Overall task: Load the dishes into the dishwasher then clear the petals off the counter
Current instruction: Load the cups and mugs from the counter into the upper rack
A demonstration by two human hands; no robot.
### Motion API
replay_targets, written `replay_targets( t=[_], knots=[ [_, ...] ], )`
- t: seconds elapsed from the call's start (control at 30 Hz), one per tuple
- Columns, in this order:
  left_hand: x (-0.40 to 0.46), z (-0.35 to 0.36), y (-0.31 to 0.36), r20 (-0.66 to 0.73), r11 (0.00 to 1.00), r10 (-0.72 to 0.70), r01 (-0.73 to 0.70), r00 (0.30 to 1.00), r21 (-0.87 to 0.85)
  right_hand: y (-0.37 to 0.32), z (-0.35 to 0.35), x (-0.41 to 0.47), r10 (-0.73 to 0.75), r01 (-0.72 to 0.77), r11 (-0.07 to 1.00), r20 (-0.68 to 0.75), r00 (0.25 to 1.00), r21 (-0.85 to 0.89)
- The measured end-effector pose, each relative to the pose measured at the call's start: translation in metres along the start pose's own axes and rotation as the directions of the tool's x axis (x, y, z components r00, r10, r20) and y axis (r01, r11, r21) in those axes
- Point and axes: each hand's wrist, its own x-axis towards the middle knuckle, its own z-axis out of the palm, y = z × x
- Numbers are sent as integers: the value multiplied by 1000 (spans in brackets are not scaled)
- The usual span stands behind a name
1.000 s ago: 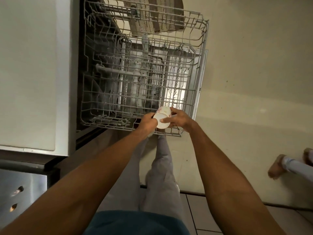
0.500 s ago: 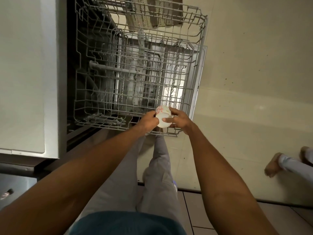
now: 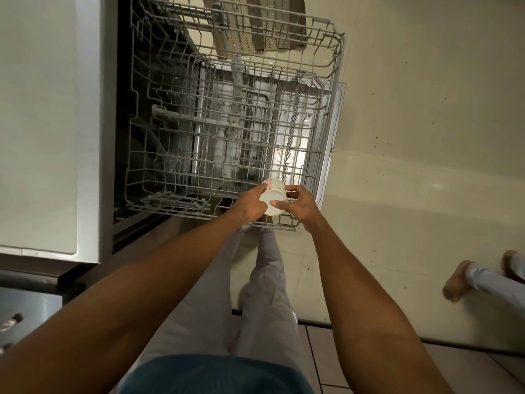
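Both grips close on one white cup (image 3: 273, 198): our left hand (image 3: 250, 205) and right hand (image 3: 301, 204) wrap it from either side, over the near corner of the pulled-out dishwasher rack (image 3: 227, 115). Since a second ago the cup has tipped rim-down, so loading looks barely begun; the rack shows no dishes.

White cup (image 3: 272, 198) with red markings on its side. Grey wire rack (image 3: 227, 115); silver-grey dishwasher door (image 3: 329, 143). Pale cream floor (image 3: 412, 109), with light tiles (image 3: 341, 354) divided by dark grout lines. Light grey trousers (image 3: 270, 302); teal shirt (image 3: 216, 373). Beige-and-brown zigzag-patterned mat (image 3: 255, 27).
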Motion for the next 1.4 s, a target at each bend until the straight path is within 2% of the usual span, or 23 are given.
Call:
replay_targets(
  t=[0.27, 0.5, 0.8, 0.9, 1.0, 1.17, 1.4],
  knots=[
    [-2, 4, -3, -54, 998, 18, -15, 998, 64, -1, 0, -3, -23, 23, 998, 5, 1000, -51],
    [-22, -11, 3, -106, 980, 25, -3, 994, 197, -12, -2, -13, -20, 22, 986, 15, 1000, -166],
    [-76, -54, 41, -208, 969, 12, 40, 978, 244, -48, -5, -66, -161, 103, 969, -260, 952, -224],
    [-98, -63, 48, -253, 964, 35, 35, 967, 265, -68, -2, -85, -209, 121, 945, -274, 939, -304],
    [-124, -69, 52, -288, 956, 82, 7, 954, 293, -95, 7, -100, -283, 174, 906, -247, 927, -385],
    [-165, -77, 44, -359, 947, 173, -55, 917, 315, -149, 36, -117, -446, 307, 782, -142, 884, -543],
    [-232, -117, 24, -568, 964, 175, -23, 804, 264, -214, 101, -171, -589, 486, 502, 128, 798, -715]
  ],
)
